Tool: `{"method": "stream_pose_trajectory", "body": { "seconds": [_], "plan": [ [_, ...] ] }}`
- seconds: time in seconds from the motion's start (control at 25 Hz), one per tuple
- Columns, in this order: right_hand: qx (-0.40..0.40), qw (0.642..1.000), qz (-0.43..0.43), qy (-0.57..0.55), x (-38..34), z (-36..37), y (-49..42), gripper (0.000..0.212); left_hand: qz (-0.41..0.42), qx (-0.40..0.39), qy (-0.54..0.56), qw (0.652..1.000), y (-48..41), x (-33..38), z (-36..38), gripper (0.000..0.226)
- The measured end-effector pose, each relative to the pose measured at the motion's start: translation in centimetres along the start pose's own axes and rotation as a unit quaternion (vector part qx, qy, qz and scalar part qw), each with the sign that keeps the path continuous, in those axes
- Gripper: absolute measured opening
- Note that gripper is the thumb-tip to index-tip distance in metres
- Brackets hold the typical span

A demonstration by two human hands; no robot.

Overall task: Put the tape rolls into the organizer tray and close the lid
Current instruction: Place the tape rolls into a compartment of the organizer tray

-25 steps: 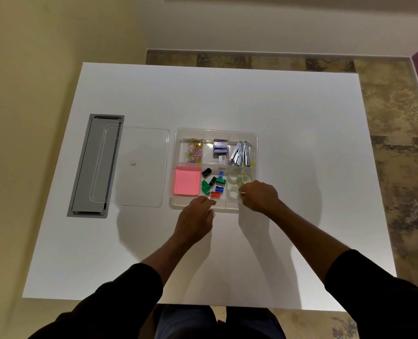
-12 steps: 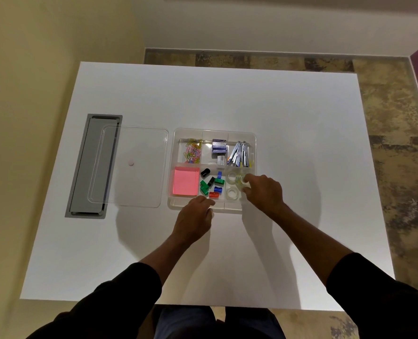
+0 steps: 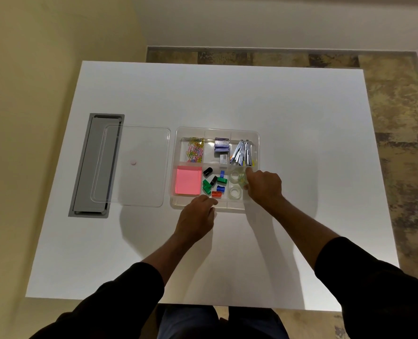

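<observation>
A clear organizer tray (image 3: 216, 131) sits mid-table with its lid off. Its near right compartment holds clear tape rolls: one (image 3: 235, 192) at the front, one (image 3: 234, 176) behind it. My right hand (image 3: 264, 185) reaches into that compartment, fingers closed on a third tape roll (image 3: 242, 178) that is partly hidden by them. My left hand (image 3: 198, 216) rests on the tray's near rim, fingers curled over the edge. The clear lid (image 3: 132, 165) lies flat on the table left of the tray, overlapping a grey panel.
Other compartments hold coloured paper clips (image 3: 195, 152), a purple box (image 3: 221, 144), staplers (image 3: 242, 152), pink sticky notes (image 3: 188, 179) and several small coloured clips (image 3: 214, 183). A grey cable hatch (image 3: 90, 165) is set into the table at the left. Table edge is near my body.
My right hand has moved from the tray's near rim further into the tape compartment with a roll. My left hand has stayed on the near rim.
</observation>
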State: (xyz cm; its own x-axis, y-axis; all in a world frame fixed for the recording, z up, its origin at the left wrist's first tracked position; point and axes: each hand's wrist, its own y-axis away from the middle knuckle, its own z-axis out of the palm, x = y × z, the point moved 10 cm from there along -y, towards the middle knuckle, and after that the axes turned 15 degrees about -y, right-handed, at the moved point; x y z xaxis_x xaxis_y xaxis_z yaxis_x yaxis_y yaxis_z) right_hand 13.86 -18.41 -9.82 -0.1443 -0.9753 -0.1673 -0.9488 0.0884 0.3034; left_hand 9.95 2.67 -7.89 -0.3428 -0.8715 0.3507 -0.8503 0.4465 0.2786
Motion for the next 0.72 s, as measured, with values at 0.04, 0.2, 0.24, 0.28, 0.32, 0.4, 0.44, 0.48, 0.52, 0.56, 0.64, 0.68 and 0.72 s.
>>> {"method": "stream_pose_trajectory", "body": {
  "seconds": [0.04,0.2,0.24,0.28,0.32,0.4,0.44,0.48,0.52,0.56,0.64,0.68,0.72],
  "plan": [
    [-0.002,1.0,0.005,0.0,0.0,0.1,0.0,0.039,0.0,0.001,-0.001,1.0,0.0,0.0,0.0,0.029],
    [0.019,1.0,0.021,-0.01,0.1,-0.5,0.6,0.04,0.001,0.002,-0.003,1.0,-0.1,-0.1,0.0,0.029],
    [0.021,0.999,0.021,-0.018,0.1,-0.6,0.8,0.039,0.002,0.002,-0.002,1.0,-0.2,-0.1,0.0,0.029],
    [0.021,0.999,0.021,-0.027,0.1,-0.7,1.0,0.04,0.003,0.001,-0.001,1.0,-0.2,-0.2,0.0,0.028],
    [0.025,0.999,0.017,-0.038,0.1,-0.9,1.1,0.042,0.004,0.0,-0.002,1.0,-0.2,-0.2,0.1,0.028],
    [0.027,0.997,-0.008,-0.07,-0.5,-1.1,1.1,0.052,0.004,0.001,-0.003,1.0,-0.2,-0.2,0.0,0.028],
    [0.02,0.996,-0.022,-0.087,-0.9,-1.1,1.0,0.055,0.004,0.002,-0.003,1.0,-0.2,-0.2,0.0,0.028],
    [0.013,0.994,-0.033,-0.099,-1.4,-1.1,0.9,0.057,0.005,0.002,-0.003,1.0,-0.2,-0.2,0.0,0.027],
    [0.006,0.993,-0.042,-0.108,-1.9,-1.1,0.7,0.057,0.006,0.003,-0.004,1.0,-0.2,-0.1,0.0,0.027],
    [-0.001,0.992,-0.049,-0.113,-2.3,-1.0,0.5,0.057,0.006,0.003,-0.005,1.0,-0.2,-0.1,0.0,0.027],
    [-0.029,0.992,-0.061,-0.103,-3.1,-0.5,0.3,0.056,0.008,0.003,-0.006,1.0,-0.2,0.0,0.0,0.027],
    [-0.045,0.993,-0.065,-0.091,-3.3,0.0,0.3,0.055,0.008,0.003,-0.005,1.0,-0.2,0.0,-0.1,0.028],
    [-0.06,0.993,-0.068,-0.079,-3.5,0.4,0.3,0.054,0.007,0.003,-0.005,1.0,-0.1,0.1,-0.1,0.028]
  ]
}}
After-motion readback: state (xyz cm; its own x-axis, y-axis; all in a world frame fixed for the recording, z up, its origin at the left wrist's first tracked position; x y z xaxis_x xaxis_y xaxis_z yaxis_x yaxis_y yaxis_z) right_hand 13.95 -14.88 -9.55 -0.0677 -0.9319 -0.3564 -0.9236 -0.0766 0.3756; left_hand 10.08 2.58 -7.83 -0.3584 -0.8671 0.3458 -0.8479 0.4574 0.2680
